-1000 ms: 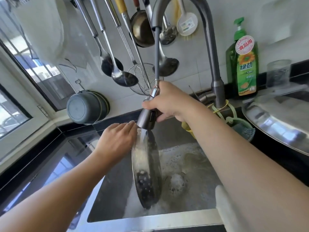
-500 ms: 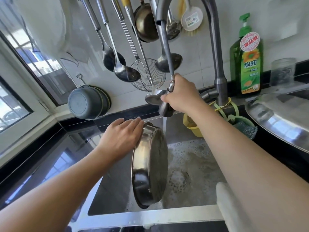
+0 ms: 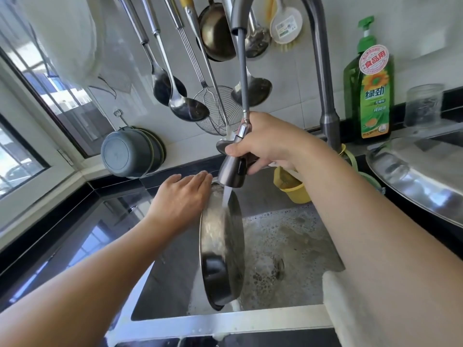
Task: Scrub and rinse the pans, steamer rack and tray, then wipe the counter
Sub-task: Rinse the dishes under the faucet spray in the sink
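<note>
A round steel pan (image 3: 220,249) stands on edge over the sink (image 3: 283,246), its open side turned to the right. My left hand (image 3: 183,196) holds it by the upper rim, fingers over the top. My right hand (image 3: 265,144) grips the pull-out spray head (image 3: 231,172) on its hose, just above the pan. Water runs from the head onto the pan's top edge and down its inside. Foam covers the sink floor around the drain (image 3: 279,265).
A large steel lid or tray (image 3: 416,181) lies on the right counter. Green dish soap (image 3: 369,88) and a glass jar (image 3: 423,103) stand at the wall. A yellow cup (image 3: 292,186) hangs in the sink. Ladles and a strainer (image 3: 220,108) hang above; grey bowls (image 3: 130,152) left.
The spray head has come back down over the pan's top edge and water now hits the pan. My left hand keeps the pan on edge in about the same place.
</note>
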Motion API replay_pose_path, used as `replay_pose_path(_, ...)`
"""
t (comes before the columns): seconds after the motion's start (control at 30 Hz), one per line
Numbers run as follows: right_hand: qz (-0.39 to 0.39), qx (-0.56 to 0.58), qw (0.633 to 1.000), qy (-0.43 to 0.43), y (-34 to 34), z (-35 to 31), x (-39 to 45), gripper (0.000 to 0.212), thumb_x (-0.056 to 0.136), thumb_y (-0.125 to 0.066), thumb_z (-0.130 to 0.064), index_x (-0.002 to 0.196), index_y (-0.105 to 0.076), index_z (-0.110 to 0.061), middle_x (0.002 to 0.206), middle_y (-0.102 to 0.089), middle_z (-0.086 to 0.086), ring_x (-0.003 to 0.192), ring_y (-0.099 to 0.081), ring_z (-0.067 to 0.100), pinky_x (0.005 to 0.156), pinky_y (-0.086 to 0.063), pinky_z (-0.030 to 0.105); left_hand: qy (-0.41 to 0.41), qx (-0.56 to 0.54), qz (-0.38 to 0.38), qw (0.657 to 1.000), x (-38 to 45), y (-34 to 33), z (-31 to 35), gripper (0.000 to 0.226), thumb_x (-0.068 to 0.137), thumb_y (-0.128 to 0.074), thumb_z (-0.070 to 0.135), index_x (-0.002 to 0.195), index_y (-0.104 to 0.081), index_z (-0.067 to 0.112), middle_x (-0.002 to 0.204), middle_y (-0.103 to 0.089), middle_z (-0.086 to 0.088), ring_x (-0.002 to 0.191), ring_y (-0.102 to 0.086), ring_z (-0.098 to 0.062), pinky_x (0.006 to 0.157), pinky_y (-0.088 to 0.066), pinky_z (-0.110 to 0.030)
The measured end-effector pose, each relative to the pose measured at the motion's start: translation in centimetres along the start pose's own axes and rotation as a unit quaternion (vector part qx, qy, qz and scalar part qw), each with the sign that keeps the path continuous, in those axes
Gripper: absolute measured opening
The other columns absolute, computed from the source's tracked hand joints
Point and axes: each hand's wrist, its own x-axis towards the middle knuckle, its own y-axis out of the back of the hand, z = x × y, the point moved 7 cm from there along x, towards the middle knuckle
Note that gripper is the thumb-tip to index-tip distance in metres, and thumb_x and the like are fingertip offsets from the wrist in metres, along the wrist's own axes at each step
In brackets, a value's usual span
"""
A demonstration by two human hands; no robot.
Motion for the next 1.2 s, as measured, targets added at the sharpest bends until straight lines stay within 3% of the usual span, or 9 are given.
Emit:
replay_pose_path(0.17,-0.039,-0.024,0.999,-0.018,0.6,-0.3,-0.6,0.033,0.088,-0.075,-0.006,0.113,-0.054,-0.008,0.107,-0.069,0.016,0.089,-0.075,0.027,0.069,-0.064,0.047,0.020,-0.015,-0.042,0.999,0.4,-1.0,0.1,0.030,0.100,-0.046,0.013,0.122,-0.063,0.004,0.111,-0.071,-0.008,0.090,-0.072,-0.029,0.066,-0.053,-0.043)
replay_pose_path(0.33,-0.036,-0.099,0.994,-0.036,2.1,-0.1,-1.0,0.034,0.088,-0.075,-0.008,0.116,-0.054,-0.007,0.106,-0.069,0.017,0.090,-0.074,0.031,0.072,-0.064,0.048,0.072,-0.047,-0.123,0.989,1.0,-0.8,-0.2,0.011,0.093,-0.050,0.015,0.095,-0.060,0.019,0.086,-0.069,0.001,0.084,-0.069,-0.028,0.073,-0.051,-0.039)
replay_pose_path(0.5,0.022,-0.180,0.982,-0.058,4.0,0.6,-0.8,0.038,0.088,-0.076,-0.012,0.116,-0.051,-0.011,0.109,-0.063,0.016,0.086,-0.072,0.035,0.072,-0.064,0.048,0.184,-0.075,-0.200,0.959,0.6,-0.6,-1.3,0.013,0.102,-0.046,0.029,0.107,-0.056,0.023,0.094,-0.067,-0.002,0.089,-0.067,-0.034,0.066,-0.041,-0.037)
replay_pose_path(0.77,0.100,-0.264,0.957,-0.068,5.6,0.9,-0.6,0.045,0.088,-0.076,-0.017,0.121,-0.046,-0.018,0.113,-0.059,0.013,0.083,-0.069,0.034,0.070,-0.064,0.046,0.306,-0.246,-0.302,0.869,-1.7,-3.9,-1.0,0.023,0.104,-0.042,0.041,0.095,-0.057,0.026,0.106,-0.066,-0.011,0.091,-0.060,-0.039,0.073,-0.043,-0.038)
replay_pose_path(0.9,0.110,-0.276,0.953,-0.062,5.7,1.0,-0.5,0.043,0.089,-0.075,-0.017,0.119,-0.044,-0.019,0.113,-0.058,0.013,0.087,-0.066,0.033,0.071,-0.063,0.046,0.327,-0.256,-0.350,0.840,-2.1,-4.3,-0.7,0.017,0.102,-0.043,0.036,0.091,-0.053,0.026,0.090,-0.056,-0.003,0.084,-0.054,-0.032,0.072,-0.042,-0.036)
replay_pose_path(1.0,0.126,-0.284,0.949,-0.052,5.7,1.2,-0.3,0.046,0.088,-0.075,-0.018,0.124,-0.045,-0.018,0.112,-0.057,0.011,0.086,-0.064,0.030,0.070,-0.063,0.043,0.340,-0.263,-0.372,0.823,-2.8,-4.6,-0.8,0.028,0.101,-0.045,0.034,0.077,-0.050,0.022,0.078,-0.051,0.002,0.081,-0.055,-0.028,0.072,-0.041,-0.035)
replay_pose_path(1.1,0.159,-0.281,0.946,-0.021,5.5,1.2,0.1,0.050,0.088,-0.075,-0.019,0.129,-0.047,-0.018,0.105,-0.057,0.005,0.081,-0.058,0.022,0.061,-0.050,0.030,0.367,-0.291,-0.383,0.796,-4.1,-5.1,-0.9,0.031,0.100,-0.046,0.029,0.071,-0.052,0.020,0.078,-0.059,-0.002,0.075,-0.058,-0.025,0.070,-0.045,-0.035)
replay_pose_path(1.2,0.180,-0.235,0.955,0.004,4.6,1.7,0.8,0.052,0.087,-0.076,-0.022,0.129,-0.048,-0.018,0.105,-0.058,0.003,0.090,-0.058,0.024,0.061,-0.040,0.027,0.385,-0.346,-0.421,0.745,-5.4,-5.9,0.0,0.031,0.103,-0.046,0.020,0.087,-0.065,0.002,0.082,-0.070,-0.012,0.075,-0.072,-0.029,0.071,-0.061,-0.040)
